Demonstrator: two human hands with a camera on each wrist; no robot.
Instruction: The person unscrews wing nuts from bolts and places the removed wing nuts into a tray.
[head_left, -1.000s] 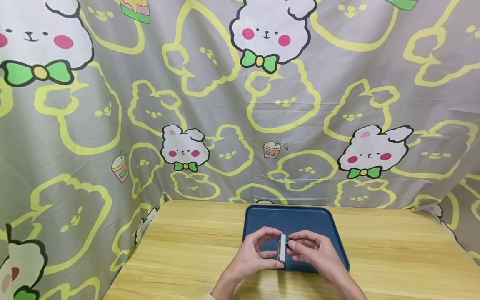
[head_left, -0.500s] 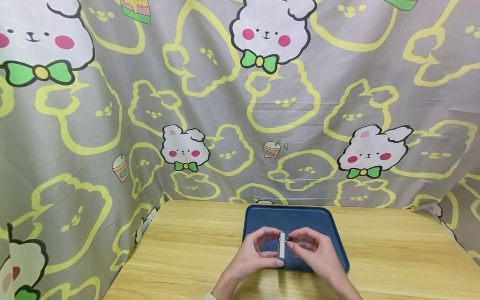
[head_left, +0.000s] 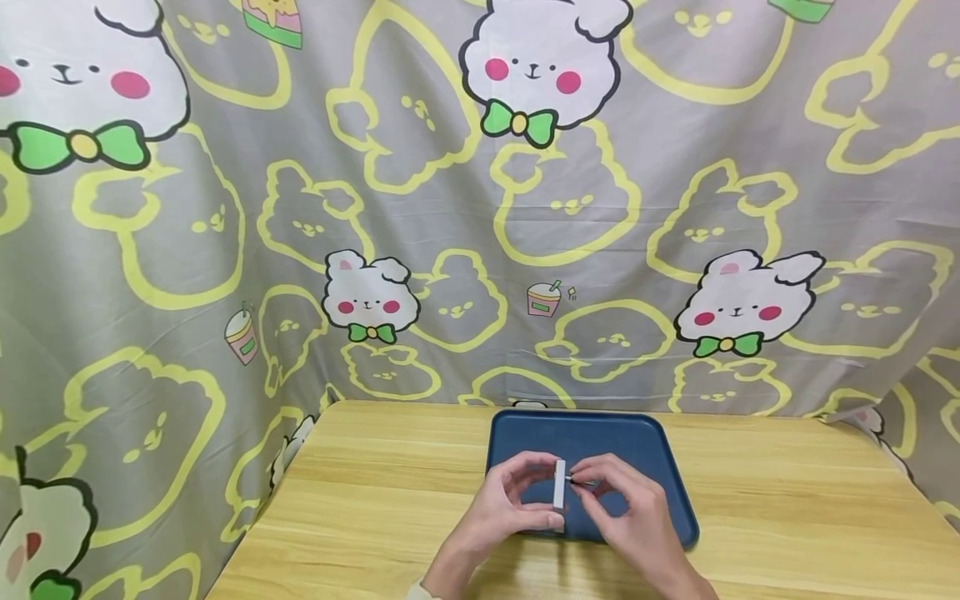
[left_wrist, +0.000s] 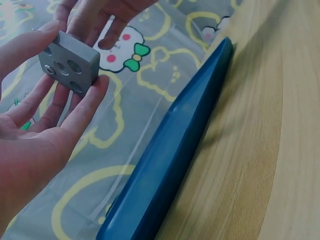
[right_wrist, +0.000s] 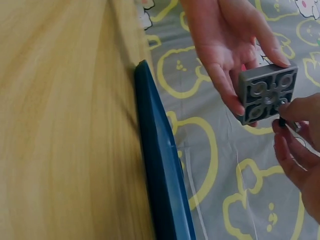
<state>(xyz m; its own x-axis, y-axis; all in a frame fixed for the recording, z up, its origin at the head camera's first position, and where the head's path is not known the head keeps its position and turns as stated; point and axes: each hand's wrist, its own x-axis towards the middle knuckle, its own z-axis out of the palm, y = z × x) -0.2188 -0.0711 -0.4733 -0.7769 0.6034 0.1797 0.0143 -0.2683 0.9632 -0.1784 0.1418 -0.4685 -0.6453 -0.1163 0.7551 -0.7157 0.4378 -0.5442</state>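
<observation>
My left hand (head_left: pixel 510 500) grips a small grey square block (head_left: pixel 559 485) by its edges, thumb at the near end and fingers at the far end. Round holes show on the flat face in the left wrist view, with a metal screw end (left_wrist: pixel 49 69) in a corner one. The ribbed other face is towards my right hand (head_left: pixel 633 504), whose thumb and fingertips pinch a small dark piece (right_wrist: pixel 282 120) close against a corner of the block. Beside it, among those fingers, is a silvery threaded bit (right_wrist: pixel 297 126). The fingertips partly hide both.
Under the hands lies a dark blue tray (head_left: pixel 573 427) with a raised rim, on a light wooden table (head_left: pixel 375 492). A grey patterned curtain (head_left: pixel 450 225) hangs behind the table and along its left side.
The block has shifted slightly left and away from me in the left hand. The right hand has moved a little left, its fingers re-placed on the small dark piece.
</observation>
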